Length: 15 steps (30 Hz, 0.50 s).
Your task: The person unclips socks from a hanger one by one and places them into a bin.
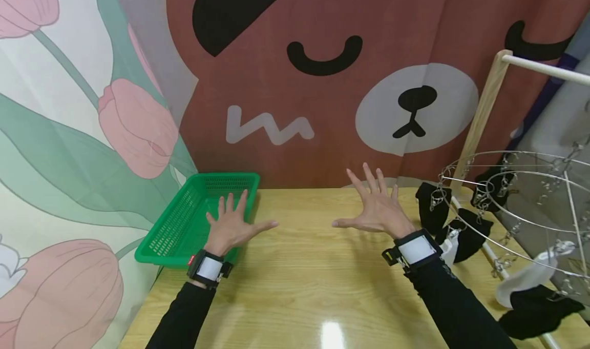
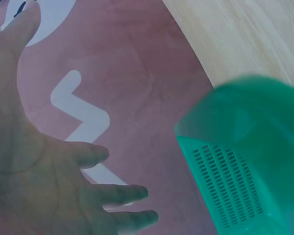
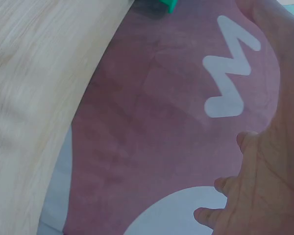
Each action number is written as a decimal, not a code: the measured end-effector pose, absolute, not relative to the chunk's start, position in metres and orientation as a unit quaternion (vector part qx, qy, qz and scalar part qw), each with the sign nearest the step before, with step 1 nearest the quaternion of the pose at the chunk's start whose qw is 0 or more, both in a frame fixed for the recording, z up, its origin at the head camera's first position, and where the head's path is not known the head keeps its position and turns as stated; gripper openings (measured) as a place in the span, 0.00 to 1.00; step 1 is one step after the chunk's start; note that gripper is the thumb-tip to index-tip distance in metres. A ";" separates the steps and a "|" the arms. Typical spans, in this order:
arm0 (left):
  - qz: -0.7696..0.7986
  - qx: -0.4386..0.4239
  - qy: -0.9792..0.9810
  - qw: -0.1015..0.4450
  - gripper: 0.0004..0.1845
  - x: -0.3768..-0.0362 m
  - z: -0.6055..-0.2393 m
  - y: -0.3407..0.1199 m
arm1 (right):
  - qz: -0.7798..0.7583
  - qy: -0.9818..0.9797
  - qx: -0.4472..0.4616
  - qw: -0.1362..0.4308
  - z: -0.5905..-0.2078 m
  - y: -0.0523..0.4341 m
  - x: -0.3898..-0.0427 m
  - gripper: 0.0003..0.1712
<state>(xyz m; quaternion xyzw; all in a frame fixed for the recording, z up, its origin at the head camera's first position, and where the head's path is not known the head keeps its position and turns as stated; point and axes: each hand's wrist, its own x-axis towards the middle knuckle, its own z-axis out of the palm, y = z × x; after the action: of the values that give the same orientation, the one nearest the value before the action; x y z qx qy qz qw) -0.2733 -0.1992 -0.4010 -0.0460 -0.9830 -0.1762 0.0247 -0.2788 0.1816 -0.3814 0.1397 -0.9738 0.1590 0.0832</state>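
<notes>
In the head view my left hand (image 1: 230, 230) is held up with its fingers spread, over the right side of a green plastic basket (image 1: 177, 226). It holds nothing. My right hand (image 1: 379, 209) is raised over the wooden table, fingers spread and nothing in it. Nearest to that hand, on the right, a black sock (image 1: 433, 208) hangs from a round wire drying rack (image 1: 511, 226) with clips. The left wrist view shows the spread left hand (image 2: 44, 176) beside the green basket (image 2: 230, 186). In the right wrist view the right hand (image 3: 264, 181) has its fingers extended.
More socks hang along the rack, among them a white sock (image 1: 527, 280) and a black sock (image 1: 536, 310). A wooden post (image 1: 481, 118) with white rods stands at the right. Behind the wooden table (image 1: 304, 267) hangs a curtain (image 1: 276, 164) with a bear print.
</notes>
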 end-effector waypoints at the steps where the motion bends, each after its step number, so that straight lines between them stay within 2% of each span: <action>1: -0.175 -0.045 -0.983 0.027 0.69 -0.272 -0.401 -0.201 | 0.158 -0.974 0.141 0.086 -0.381 0.181 -0.277 0.79; 15: -0.169 -0.051 -0.979 0.099 0.65 -0.240 -0.415 -0.230 | 0.191 -0.956 0.175 0.136 -0.357 0.183 -0.231 0.78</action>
<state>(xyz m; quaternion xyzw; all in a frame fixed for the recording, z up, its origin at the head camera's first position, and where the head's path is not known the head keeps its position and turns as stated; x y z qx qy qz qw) -0.2400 -0.2297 -0.4151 -0.0506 -0.9793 -0.1692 0.0988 -0.2311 0.1827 -0.3574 0.1749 -0.9564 0.1907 0.1357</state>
